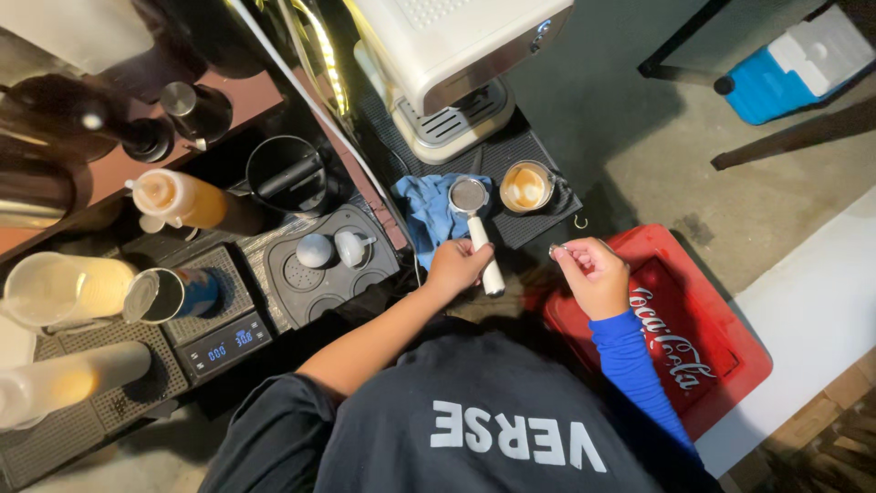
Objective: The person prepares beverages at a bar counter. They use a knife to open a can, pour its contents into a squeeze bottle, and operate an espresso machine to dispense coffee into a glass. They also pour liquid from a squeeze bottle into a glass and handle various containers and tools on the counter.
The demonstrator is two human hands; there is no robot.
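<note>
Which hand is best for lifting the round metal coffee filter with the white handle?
Left. The left hand grips the white handle of the round metal coffee filter. The right hand is busy pinching a small silver piece.

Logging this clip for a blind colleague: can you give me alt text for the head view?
Seen from above, a person's left hand grips the white handle of a portafilter resting on a blue cloth beside an espresso machine, while the right hand, in a blue sleeve, pinches something small. A cup of coffee sits by the portafilter; a red crate lies on the floor.
</note>
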